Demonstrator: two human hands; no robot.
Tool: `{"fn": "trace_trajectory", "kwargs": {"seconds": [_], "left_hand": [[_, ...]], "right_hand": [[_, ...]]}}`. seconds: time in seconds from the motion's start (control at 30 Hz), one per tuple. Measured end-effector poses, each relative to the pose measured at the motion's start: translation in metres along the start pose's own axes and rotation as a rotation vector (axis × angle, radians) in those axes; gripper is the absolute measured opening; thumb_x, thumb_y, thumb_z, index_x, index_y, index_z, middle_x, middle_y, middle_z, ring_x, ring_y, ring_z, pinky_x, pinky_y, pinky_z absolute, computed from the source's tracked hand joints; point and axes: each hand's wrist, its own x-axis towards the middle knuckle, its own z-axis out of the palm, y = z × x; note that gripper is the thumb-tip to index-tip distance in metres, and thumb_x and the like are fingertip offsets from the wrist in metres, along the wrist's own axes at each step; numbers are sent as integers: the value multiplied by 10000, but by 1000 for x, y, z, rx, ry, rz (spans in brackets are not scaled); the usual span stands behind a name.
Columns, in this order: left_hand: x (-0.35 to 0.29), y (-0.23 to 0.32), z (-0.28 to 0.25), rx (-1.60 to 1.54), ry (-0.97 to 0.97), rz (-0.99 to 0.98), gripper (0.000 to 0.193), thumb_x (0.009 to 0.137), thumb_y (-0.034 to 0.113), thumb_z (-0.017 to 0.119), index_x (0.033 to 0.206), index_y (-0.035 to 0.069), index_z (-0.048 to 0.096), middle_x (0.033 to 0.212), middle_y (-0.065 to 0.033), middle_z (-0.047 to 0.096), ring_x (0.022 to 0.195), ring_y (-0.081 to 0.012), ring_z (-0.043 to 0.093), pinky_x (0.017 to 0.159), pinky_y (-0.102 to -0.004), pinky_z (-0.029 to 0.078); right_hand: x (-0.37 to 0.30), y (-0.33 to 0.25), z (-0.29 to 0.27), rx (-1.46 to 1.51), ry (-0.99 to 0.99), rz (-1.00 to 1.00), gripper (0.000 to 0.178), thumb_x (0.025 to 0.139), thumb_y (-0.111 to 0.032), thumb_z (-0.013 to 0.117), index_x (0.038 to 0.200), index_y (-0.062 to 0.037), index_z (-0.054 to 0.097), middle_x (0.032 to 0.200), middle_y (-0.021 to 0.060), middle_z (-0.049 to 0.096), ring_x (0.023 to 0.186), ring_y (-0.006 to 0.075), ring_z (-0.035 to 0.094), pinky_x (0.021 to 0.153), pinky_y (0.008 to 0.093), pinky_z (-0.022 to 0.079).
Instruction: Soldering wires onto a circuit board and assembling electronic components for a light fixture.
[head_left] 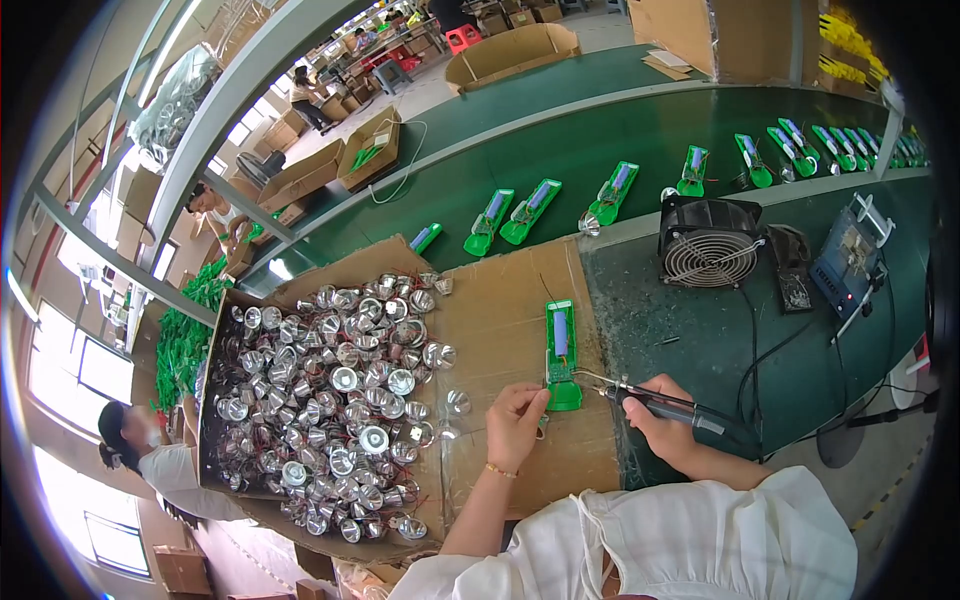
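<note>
On the cardboard sheet in front of me lies a green plastic flashlight housing [565, 395] with a blue-violet battery cell [560, 335] and a small circuit board in it. My left hand [514, 425] pinches at the housing's lower left edge; what sits between thumb and fingertips is too small to make out. My right hand [660, 420] is closed around a soldering iron [680, 408] with a dark handle. Its thin metal tip reaches left to the circuit board, just below the battery cell.
A cardboard box [440, 500] heaped with silver reflector cups [345, 380] stands at left. Behind, a green conveyor belt [420, 205] carries several similar housings [530, 210]. At right are a black fan [710, 250], a soldering station [850, 255] and cables. Other people [165, 460] work at far left.
</note>
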Motion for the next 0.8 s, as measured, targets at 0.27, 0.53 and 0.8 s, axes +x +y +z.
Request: {"fn": "trace_trajectory", "kwargs": {"seconds": [0.27, 0.53, 0.8], "left_hand": [[2, -5, 7, 15, 0, 32, 151, 799, 149, 666, 826, 1, 679, 888, -81, 633, 664, -128, 589, 582, -245, 459], [5, 1, 8, 50, -39, -25, 147, 786, 157, 667, 763, 12, 680, 863, -75, 633, 758, -148, 588, 652, -261, 457], [9, -3, 8, -24, -42, -44, 179, 788, 167, 671, 755, -9, 670, 872, -67, 611, 688, -126, 572, 608, -245, 442]], "right_hand": [[-1, 3, 0, -3, 15, 16, 147, 788, -99, 664, 787, -18, 542, 608, 13, 568, 535, 53, 488, 493, 229, 404], [0, 3, -1, -9, -4, 16, 148, 794, -102, 659, 797, -15, 540, 623, 15, 578, 550, 46, 498, 501, 220, 411], [5, -7, 2, -33, -19, 64, 145, 801, -107, 655, 808, -17, 542, 635, 14, 586, 558, 42, 505, 510, 213, 421]]}}
